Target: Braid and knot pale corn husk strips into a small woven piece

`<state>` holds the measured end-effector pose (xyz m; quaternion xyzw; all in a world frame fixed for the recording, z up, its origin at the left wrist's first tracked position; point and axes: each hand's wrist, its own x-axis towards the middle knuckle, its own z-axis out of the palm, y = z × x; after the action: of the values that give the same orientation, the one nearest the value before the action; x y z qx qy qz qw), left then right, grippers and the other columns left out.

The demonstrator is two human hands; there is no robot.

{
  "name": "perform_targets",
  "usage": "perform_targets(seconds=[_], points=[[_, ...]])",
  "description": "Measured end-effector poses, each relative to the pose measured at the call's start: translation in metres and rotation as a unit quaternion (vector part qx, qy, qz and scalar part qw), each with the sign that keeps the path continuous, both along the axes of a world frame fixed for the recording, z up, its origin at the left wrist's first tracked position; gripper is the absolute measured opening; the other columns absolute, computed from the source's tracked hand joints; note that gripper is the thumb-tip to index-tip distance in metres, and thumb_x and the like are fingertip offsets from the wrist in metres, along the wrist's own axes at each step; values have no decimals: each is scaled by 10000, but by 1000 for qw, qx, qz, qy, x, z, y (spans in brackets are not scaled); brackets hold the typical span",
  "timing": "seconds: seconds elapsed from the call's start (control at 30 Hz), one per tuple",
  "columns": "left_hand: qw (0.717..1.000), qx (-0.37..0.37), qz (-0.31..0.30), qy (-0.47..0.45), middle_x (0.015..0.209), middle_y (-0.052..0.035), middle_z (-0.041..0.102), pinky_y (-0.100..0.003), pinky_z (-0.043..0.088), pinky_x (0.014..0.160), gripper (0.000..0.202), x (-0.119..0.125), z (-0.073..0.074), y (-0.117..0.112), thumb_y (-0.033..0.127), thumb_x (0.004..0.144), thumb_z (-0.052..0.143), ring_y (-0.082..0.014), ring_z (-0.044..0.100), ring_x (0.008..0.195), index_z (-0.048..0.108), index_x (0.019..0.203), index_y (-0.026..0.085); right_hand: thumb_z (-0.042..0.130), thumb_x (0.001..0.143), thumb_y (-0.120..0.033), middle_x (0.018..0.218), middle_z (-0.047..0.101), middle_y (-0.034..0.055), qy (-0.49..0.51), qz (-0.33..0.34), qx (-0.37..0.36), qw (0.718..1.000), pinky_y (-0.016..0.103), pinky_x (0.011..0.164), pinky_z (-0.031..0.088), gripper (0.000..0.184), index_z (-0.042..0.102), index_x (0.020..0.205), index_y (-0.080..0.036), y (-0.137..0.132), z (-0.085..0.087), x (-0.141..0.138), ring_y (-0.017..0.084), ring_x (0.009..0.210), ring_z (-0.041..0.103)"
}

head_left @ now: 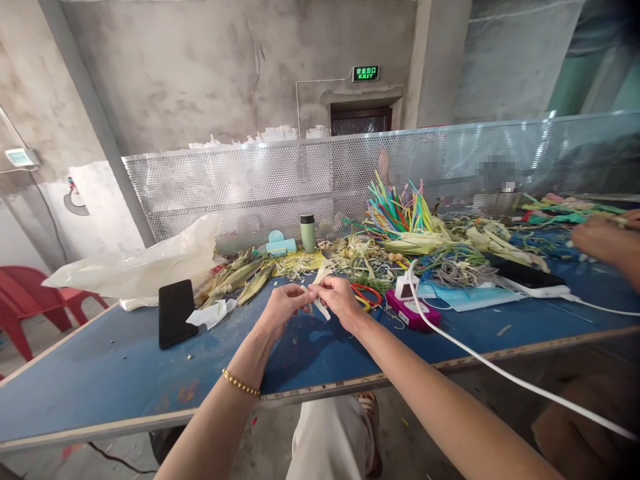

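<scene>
My left hand (pixel 283 307) and my right hand (pixel 340 297) meet above the blue table (pixel 100 373), both pinched on a pale strip of corn husk (pixel 320 273) that curls up and hangs down between the fingertips. A gold bead bracelet (pixel 241 383) circles my left wrist. Right behind my right hand lie red-handled scissors (pixel 367 295).
A black phone (pixel 176 312) and crumpled white paper (pixel 213 313) lie left, by a corn husk pile (pixel 240 277) and a plastic bag (pixel 145 263). Coloured strips (pixel 400 210), a green cup (pixel 308 233), a pink device (pixel 413 312) with white cable, another person's hand (pixel 605 240) at right.
</scene>
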<state>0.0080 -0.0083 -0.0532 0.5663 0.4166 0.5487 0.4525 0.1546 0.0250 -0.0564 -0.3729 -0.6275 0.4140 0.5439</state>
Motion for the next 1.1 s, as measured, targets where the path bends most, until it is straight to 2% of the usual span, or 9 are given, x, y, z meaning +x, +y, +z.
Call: perform_targets(seconds=[0.13,0.33,0.5,0.57,0.7,0.8,0.9,1.0,1.1], points=[[998,36,34,27,491,-26,586,-244,271,486,312,0,-2,1,423,640,814,-101,435,473,674,580,150,704,667,-428,462,458,-33,-13,-13,7,1000,240,454,263,348,534,513,-165,1,-1,0,88,460,374],[998,32,44,15,461,-24,556,-252,289,494,321,1,-3,1,387,653,793,-96,424,458,631,500,156,733,633,-453,468,511,-15,5,0,-21,1000,242,468,310,360,577,516,-151,0,0,-1,97,459,426],[998,18,64,11,446,-22,543,-254,277,479,293,-3,-5,6,346,649,774,-93,409,439,617,485,160,647,731,-491,576,625,39,4,-7,-13,1000,247,454,335,368,618,592,-151,-2,1,0,103,447,460],[996,11,89,5,444,-17,540,-252,267,472,279,-5,-6,7,333,648,762,-89,400,431,612,485,163,626,759,-514,573,630,34,-28,-24,6,999,248,442,324,383,614,610,-160,-2,1,0,102,423,453],[993,13,119,-5,443,-11,531,-251,267,471,261,-7,-6,9,326,651,739,-86,392,428,612,489,166,691,713,-489,467,534,-5,-134,-34,75,988,239,453,277,416,548,490,-169,-1,-2,-1,97,446,420],[992,21,122,-10,455,-17,542,-252,279,478,255,-7,-6,10,336,645,747,-94,409,438,625,500,165,718,683,-446,457,510,-17,-154,-1,84,984,231,455,264,377,560,490,-163,-3,-3,-2,92,468,409],[991,25,130,-7,461,-14,544,-252,284,484,244,-7,-6,9,327,634,749,-100,427,452,620,503,166,679,721,-438,509,561,-9,-105,69,14,992,223,422,261,324,607,586,-153,-7,-3,-3,76,428,386],[992,32,125,-3,479,-10,548,-248,302,498,248,-5,-5,8,321,632,734,-102,449,477,600,495,163,672,731,-410,562,605,0,-74,139,-43,987,211,384,252,283,607,633,-152,-11,-4,-4,60,387,375],[992,43,120,0,487,-3,547,-247,313,510,275,-4,-5,7,346,628,730,-101,454,488,584,489,159,652,761,-410,536,607,6,-119,142,-32,982,209,372,263,317,585,580,-159,-10,-4,-4,62,361,402]])
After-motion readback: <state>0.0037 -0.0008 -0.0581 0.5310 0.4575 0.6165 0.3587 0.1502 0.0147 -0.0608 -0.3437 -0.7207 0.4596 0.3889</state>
